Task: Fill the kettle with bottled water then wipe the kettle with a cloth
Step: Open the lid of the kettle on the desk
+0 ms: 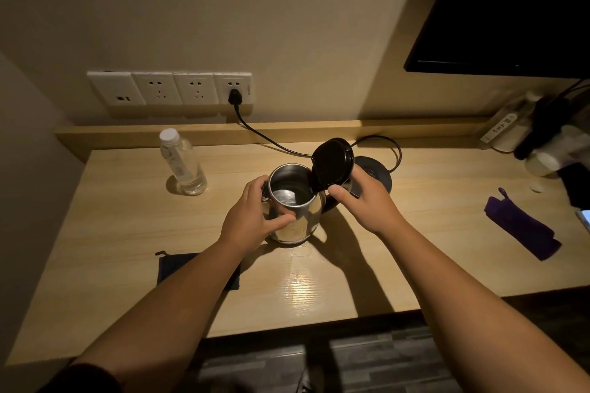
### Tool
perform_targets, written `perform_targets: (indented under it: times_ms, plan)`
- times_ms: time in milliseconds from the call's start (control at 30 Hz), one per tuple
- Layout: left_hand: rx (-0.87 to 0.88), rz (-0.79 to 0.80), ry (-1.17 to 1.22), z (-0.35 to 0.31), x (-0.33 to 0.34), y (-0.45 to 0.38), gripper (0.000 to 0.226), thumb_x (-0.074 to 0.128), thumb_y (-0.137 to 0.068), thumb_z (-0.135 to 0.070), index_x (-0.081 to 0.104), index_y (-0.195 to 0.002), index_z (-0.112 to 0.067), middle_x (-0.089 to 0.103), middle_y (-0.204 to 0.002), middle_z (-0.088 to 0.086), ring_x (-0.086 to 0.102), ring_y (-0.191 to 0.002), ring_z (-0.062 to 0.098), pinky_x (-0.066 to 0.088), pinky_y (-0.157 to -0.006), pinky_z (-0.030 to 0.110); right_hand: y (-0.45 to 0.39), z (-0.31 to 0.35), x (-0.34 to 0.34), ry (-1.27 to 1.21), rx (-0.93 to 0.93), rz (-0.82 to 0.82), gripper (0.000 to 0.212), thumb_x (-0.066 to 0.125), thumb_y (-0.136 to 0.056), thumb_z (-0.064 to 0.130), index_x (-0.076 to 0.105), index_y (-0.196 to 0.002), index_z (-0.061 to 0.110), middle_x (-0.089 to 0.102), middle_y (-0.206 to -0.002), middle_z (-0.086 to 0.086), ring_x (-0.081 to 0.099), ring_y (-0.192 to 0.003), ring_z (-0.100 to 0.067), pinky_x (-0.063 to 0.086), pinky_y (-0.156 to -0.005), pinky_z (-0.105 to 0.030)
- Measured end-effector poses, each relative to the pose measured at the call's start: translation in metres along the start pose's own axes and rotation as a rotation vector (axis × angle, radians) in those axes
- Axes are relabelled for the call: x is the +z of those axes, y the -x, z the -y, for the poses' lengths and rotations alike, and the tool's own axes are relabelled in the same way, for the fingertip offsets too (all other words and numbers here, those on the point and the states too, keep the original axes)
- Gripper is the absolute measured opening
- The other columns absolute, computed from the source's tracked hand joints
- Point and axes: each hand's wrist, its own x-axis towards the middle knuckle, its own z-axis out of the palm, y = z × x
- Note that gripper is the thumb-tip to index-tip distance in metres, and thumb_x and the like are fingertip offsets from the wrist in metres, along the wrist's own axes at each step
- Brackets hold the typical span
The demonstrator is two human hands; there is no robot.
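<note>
On the desk (127, 233) stands the kettle (297, 220), lid (333, 164) up — left hand (252, 217) wrapped round its body to steady it, right hand (364, 198) gripping the handle; capped bottle (182, 163) waits nearby.

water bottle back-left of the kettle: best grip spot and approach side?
Take the water bottle around its clear mid-body, below the white cap. It stands upright with the wall ledge behind it, so come from the front right, where the desk is open. The left hand, now on the kettle, is nearer.
</note>
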Motion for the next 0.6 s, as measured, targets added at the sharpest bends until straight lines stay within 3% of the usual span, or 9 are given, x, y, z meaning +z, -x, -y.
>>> perform_targets:
  times_ms: [167,300,500,600]
  plan:
    - [-0.001,-0.007,-0.018,0.000,0.001,-0.001,0.094,0.083,-0.076,-0.044,0.030,-0.150,-0.018,0.041,-0.151,0.001,0.050,-0.129,0.018,0.044,-0.091,0.025,0.002,-0.004,0.002,0.009,0.023,-0.032,0.024,0.058,-0.092,0.034,0.051,-0.113,0.044,0.056,-0.106,0.021,0.046,-0.097,0.022,0.035,-0.078,-0.010]
    - [-0.003,-0.005,-0.026,-0.001,0.000,-0.001,0.094,0.083,-0.076,-0.044,0.030,-0.150,-0.019,0.041,-0.151,0.001,0.049,-0.130,0.019,0.047,-0.094,0.030,0.004,-0.004,0.005,-0.001,0.028,-0.055,0.023,0.058,-0.092,0.034,0.052,-0.112,0.044,0.056,-0.103,0.023,0.048,-0.097,0.019,0.036,-0.079,-0.012]
    - [0.009,0.012,-0.097,-0.004,-0.005,-0.001,0.093,0.080,-0.078,-0.049,0.030,-0.150,-0.019,0.041,-0.152,0.002,0.050,-0.130,0.019,0.045,-0.091,0.029,0.004,-0.007,0.011,0.141,0.013,-0.101,0.035,0.055,-0.091,0.045,0.051,-0.124,0.035,0.060,-0.121,0.011,0.050,-0.116,-0.008,0.048,-0.094,-0.038]
    - [0.020,0.027,-0.181,-0.005,-0.009,0.000,0.095,0.076,-0.079,-0.055,0.027,-0.153,-0.020,0.039,-0.155,0.003,0.048,-0.133,0.022,0.047,-0.097,0.035,0.011,-0.009,0.012,0.215,0.028,-0.129,0.048,0.056,-0.090,0.046,0.042,-0.134,0.035,0.058,-0.129,0.006,0.049,-0.123,-0.015,0.047,-0.093,-0.037]
